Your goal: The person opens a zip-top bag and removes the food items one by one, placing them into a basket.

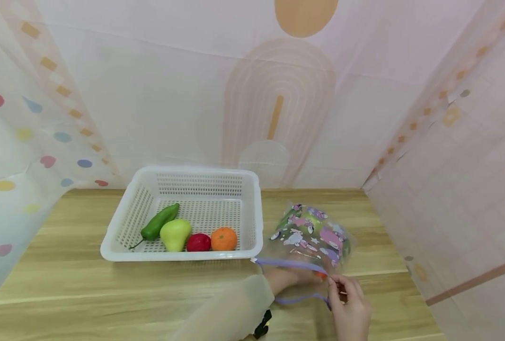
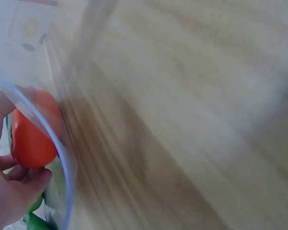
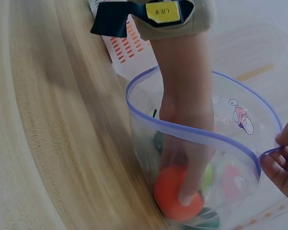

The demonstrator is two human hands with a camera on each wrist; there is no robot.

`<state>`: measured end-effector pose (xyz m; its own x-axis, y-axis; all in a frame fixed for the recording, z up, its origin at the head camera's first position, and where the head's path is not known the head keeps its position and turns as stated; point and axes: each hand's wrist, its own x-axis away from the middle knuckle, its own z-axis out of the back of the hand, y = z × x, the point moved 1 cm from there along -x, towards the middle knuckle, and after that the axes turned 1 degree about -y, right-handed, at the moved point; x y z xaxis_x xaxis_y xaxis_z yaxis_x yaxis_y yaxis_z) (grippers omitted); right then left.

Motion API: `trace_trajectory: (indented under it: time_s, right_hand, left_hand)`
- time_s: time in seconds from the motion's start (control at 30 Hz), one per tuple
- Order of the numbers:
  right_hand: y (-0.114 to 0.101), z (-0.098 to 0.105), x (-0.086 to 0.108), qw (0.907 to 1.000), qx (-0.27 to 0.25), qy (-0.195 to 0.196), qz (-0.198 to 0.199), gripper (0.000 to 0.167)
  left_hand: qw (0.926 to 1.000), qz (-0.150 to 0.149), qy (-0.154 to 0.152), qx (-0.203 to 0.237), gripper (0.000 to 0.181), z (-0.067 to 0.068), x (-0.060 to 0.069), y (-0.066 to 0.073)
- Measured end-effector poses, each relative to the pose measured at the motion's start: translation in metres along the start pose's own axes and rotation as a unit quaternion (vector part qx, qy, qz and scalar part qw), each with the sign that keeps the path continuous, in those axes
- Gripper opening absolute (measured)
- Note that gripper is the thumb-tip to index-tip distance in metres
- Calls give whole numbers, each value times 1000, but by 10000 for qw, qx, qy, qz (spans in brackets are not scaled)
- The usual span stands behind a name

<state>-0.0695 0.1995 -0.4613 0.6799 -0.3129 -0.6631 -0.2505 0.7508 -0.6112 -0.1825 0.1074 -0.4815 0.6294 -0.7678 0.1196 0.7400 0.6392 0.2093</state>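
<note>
A clear zip bag [image 1: 296,241] with purple edges and cartoon prints lies on the table, its mouth toward me. My left hand [image 1: 284,278] reaches inside it, and in the left wrist view its thumb and fingers hold a red-orange tomato [image 2: 36,139]. Through the plastic, the right wrist view also shows that tomato [image 3: 177,194] low in the bag. Green produce [image 2: 36,221] lies around it, partly hidden by the prints. With thumb and fingers, my right hand [image 1: 349,303] pinches the corner of the bag's mouth, keeping the purple rim [image 3: 192,132] spread.
Left of the bag stands a white plastic basket [image 1: 180,256]. Along its near side lie a green pepper [image 1: 160,221], a green pear [image 1: 175,234], a dark red fruit [image 1: 199,242] and an orange [image 1: 224,239]. Printed curtains [image 1: 171,104] enclose the wooden table [image 1: 86,293].
</note>
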Motion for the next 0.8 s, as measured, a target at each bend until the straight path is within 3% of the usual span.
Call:
trace_trajectory:
  time_s: [0.1, 0.13, 0.27, 0.37, 0.5, 0.7, 0.8]
  right_hand:
    - [0, -1, 2, 10000, 1, -13, -15, 20]
    - [0, -1, 3, 10000, 12, -8, -20, 20]
    - [-1, -1, 4, 10000, 81, -3, -23, 20]
    - [-3, 0, 4, 9999, 119, 22, -5, 20]
    - [-4, 1, 4, 9998, 191, -1, -61, 18]
    - [-3, 4, 5, 9988, 453, -43, -195, 17]
    - [-1, 6, 6, 9976, 630, -81, -268, 17]
  left_hand:
    - [9985, 325, 80, 423, 34, -11, 0, -2]
    - [9948, 520, 168, 859, 34, -16, 1, -4]
    - [9761, 1064, 236, 1880, 26, -27, 6, -7]
    - [9676, 927, 525, 2289, 25, -26, 12, -7]
    - [9671, 459, 945, 2316, 30, -20, 23, -5]
    - [9738, 661, 1231, 1793, 49, -12, 37, -3]
    - [9755, 416, 1346, 1692, 58, -9, 43, -3]
